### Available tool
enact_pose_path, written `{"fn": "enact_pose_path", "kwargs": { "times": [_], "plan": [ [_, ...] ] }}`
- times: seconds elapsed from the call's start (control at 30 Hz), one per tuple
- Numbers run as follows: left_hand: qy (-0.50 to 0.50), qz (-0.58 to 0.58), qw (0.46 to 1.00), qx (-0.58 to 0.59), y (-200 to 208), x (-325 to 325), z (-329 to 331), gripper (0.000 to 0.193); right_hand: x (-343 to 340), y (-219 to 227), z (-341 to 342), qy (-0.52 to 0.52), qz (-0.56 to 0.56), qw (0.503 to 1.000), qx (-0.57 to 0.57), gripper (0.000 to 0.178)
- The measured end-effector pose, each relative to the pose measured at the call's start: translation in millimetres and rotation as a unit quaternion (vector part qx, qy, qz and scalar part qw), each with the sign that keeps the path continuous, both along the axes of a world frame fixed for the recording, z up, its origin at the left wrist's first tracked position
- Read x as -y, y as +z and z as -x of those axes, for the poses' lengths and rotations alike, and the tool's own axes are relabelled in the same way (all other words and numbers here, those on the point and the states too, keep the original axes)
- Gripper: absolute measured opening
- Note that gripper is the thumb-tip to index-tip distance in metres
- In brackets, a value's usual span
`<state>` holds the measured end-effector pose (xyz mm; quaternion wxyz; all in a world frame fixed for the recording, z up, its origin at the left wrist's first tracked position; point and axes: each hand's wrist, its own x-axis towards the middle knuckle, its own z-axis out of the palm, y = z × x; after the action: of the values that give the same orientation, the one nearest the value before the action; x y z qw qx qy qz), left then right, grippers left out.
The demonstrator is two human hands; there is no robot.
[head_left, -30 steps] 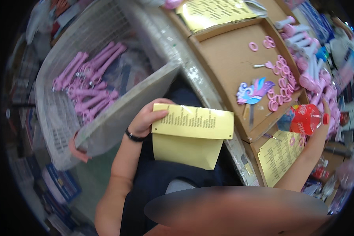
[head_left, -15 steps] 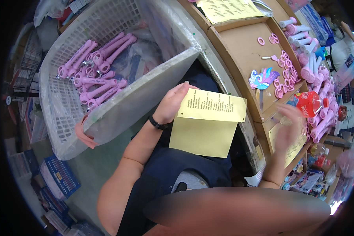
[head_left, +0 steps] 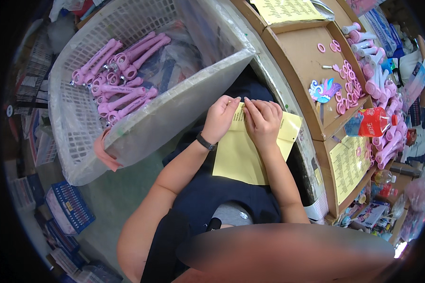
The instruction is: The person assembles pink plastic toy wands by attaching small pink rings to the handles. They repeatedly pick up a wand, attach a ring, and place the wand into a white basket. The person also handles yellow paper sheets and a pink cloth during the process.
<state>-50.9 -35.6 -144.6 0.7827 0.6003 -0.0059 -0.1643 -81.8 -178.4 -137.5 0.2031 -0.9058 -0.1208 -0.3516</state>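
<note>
A folded yellow paper sheet [head_left: 241,158] lies over my lap. My left hand [head_left: 219,118], with a black wristband, pinches its upper left edge. My right hand [head_left: 262,121] rests on the sheet's top beside the left, fingers curled onto the paper. Both hands meet at the sheet's upper fold, just below the rim of the white basket.
A large white mesh basket [head_left: 174,108] with several pink plastic handles [head_left: 120,80] stands at my left. At right a cardboard tray [head_left: 302,61] holds pink rings [head_left: 347,89], a colourful butterfly piece [head_left: 323,89] and a red bottle [head_left: 370,123]. Blue crates [head_left: 68,207] sit on the floor.
My right hand came back from the tray at the right and now joins the left on the yellow sheet. The sheet has shifted lower onto my lap.
</note>
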Motion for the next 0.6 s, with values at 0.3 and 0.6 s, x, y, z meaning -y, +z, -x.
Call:
{"fn": "enact_pose_path", "kwargs": {
  "times": [0.3, 0.6],
  "plan": [
    [0.014, 0.001, 1.0, -0.02, 1, 1, -1, 0.024, 4, -7, 1, 0.024, -0.008, 1.0, -0.004, 0.031],
    [0.017, 0.027, 0.999, -0.033, 2, 4, -2, 0.027, 2, -8, 10, 0.007, 0.007, 0.999, -0.035, 0.031]
  ]
}}
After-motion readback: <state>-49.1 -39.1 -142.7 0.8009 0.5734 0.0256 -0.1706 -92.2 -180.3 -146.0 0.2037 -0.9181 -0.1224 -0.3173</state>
